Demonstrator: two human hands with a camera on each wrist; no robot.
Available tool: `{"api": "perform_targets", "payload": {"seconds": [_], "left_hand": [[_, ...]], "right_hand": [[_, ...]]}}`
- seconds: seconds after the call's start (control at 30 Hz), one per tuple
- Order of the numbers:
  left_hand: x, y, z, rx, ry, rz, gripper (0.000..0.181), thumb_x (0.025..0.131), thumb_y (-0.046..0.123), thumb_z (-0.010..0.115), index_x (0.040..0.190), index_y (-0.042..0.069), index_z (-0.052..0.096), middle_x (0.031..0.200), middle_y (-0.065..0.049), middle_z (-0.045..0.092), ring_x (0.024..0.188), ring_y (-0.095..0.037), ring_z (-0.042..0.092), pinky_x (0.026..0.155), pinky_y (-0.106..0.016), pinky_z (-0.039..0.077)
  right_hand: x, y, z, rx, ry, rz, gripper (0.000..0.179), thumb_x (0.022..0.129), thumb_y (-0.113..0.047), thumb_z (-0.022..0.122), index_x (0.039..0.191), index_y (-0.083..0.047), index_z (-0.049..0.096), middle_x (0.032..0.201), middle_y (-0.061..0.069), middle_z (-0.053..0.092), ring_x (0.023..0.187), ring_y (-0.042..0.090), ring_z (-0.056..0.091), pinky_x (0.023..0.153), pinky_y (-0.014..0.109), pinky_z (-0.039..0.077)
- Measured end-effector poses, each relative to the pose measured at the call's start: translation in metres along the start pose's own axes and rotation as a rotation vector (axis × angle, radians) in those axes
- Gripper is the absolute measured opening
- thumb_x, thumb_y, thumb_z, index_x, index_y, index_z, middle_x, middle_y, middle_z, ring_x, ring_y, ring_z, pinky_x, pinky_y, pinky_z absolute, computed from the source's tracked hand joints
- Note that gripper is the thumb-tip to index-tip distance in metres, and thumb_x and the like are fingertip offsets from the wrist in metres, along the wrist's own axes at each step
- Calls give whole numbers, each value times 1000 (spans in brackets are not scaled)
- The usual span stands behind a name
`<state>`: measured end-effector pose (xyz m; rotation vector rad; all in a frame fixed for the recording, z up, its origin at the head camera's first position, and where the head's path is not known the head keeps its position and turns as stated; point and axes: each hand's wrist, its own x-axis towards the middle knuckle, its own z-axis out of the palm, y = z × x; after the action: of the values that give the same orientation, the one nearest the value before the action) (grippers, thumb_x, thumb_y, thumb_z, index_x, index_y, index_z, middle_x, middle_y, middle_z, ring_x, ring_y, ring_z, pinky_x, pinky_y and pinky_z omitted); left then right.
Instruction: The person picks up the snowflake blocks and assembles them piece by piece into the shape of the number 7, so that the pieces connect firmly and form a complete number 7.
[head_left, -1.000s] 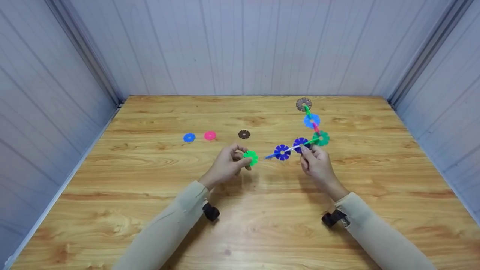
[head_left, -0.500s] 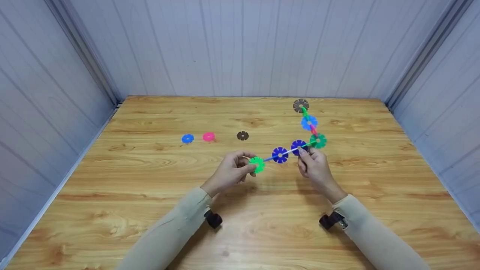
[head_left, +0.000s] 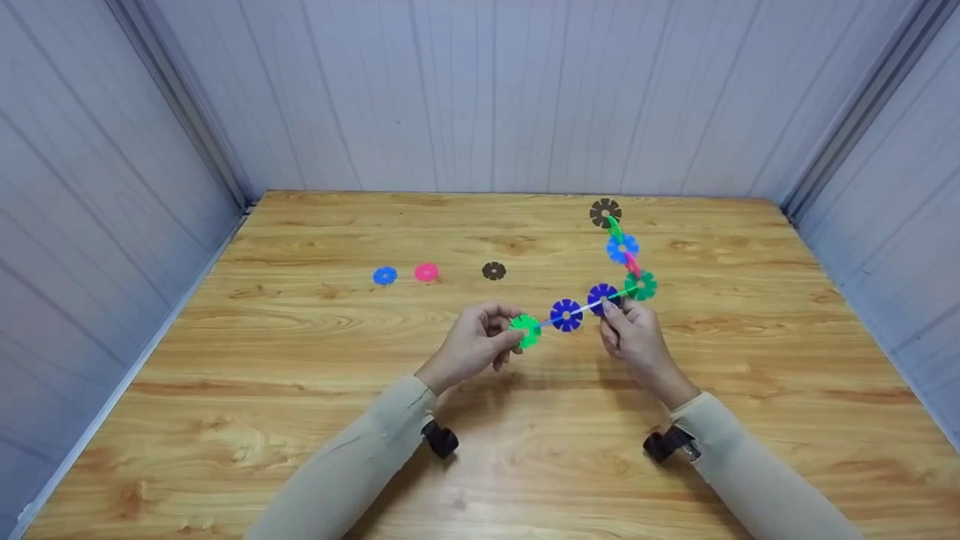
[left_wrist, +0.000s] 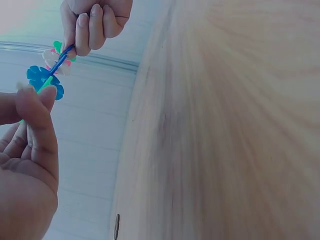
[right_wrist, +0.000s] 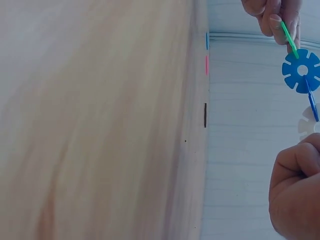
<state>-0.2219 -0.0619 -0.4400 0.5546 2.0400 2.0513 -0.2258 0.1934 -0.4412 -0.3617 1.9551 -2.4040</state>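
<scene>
The left hand (head_left: 476, 341) pinches a green disc (head_left: 529, 328) touching the blue end disc (right_wrist: 291, 70) of a chain (head_left: 648, 289). The right hand (head_left: 636, 330) grips a purple disc (head_left: 598, 292) farther along it, above the table (head_left: 300, 337).

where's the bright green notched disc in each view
Head: bright green notched disc just right of and below centre, face-on.
Left wrist: bright green notched disc at upper left, edge-on, partly hidden by the left hand.
Right wrist: bright green notched disc near top right, edge-on, above a blue disc.
Shared landmark: the left hand, pinching it.
</scene>
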Motion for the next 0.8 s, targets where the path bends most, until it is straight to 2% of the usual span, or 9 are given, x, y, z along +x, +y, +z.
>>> {"api": "perform_targets", "payload": {"seconds": [0.3,0.47,0.6,0.7,0.8], "left_hand": [[1,-4,12,-19,46,42,18,92,-7,63,109,-9,60,72,-8,62,53,-12,56,44,-21,44],[1,-10,18,-53,44,13,17,91,-9,63,107,-10,58,77,-7,64,60,-13,59,50,-20,45],[-3,-8,19,-90,61,1,16,91,-10,62,107,-9,57,77,-7,64,62,-15,60,49,-19,43],[-2,-4,20,-111,54,14,17,92,-9,62,108,-7,57,77,-7,63,63,-15,60,49,-18,41],[0,-4,22,-96,20,30,17,94,-5,61,110,-6,56,79,-8,65,63,-13,58,49,-19,41]], "right_hand": [[-1,-4,-1,24,0,4,24,106,-6,40,88,4,52,50,-3,38,39,3,29,37,17,21],[-3,-6,-1,-2,8,-22,24,106,-4,41,88,5,53,50,-3,37,39,3,28,38,18,20],[-4,-8,0,-18,-17,-28,23,106,-9,42,88,3,51,51,-2,38,39,4,29,38,19,21],[-2,-9,-2,2,-39,-46,21,107,-12,43,90,0,50,52,-2,39,41,4,30,39,21,20],[-1,-10,-4,38,-54,-47,19,105,-7,45,88,-2,52,54,-1,40,42,5,33,39,21,21]]}}
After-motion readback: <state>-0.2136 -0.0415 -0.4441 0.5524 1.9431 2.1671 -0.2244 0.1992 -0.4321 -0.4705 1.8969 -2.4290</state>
